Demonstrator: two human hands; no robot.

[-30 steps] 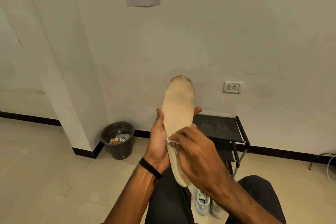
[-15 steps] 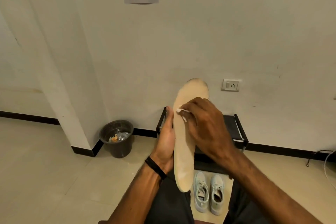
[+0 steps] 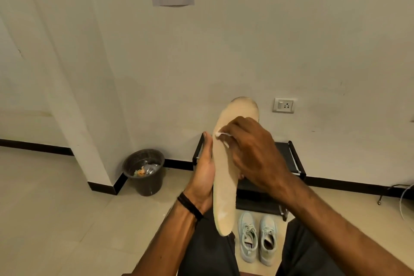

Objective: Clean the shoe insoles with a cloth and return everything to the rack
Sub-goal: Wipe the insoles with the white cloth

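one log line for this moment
step: wiping insole | left hand: holds insole | right hand: presses cloth on it | shoes: on floor

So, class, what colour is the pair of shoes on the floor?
Pale mint-grey shoes, seen in the head view.

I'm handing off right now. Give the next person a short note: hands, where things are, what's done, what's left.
Left hand holds the insole upright by its edge.
Right hand presses a white cloth on the insole's upper half, mid-wipe.
Shoes stand side by side on the floor before the black rack.
Done: one insole is out and being wiped.
Left: finish wiping, do the other insole if it needs it (not visible), refit, put shoes and cloth back on the rack.
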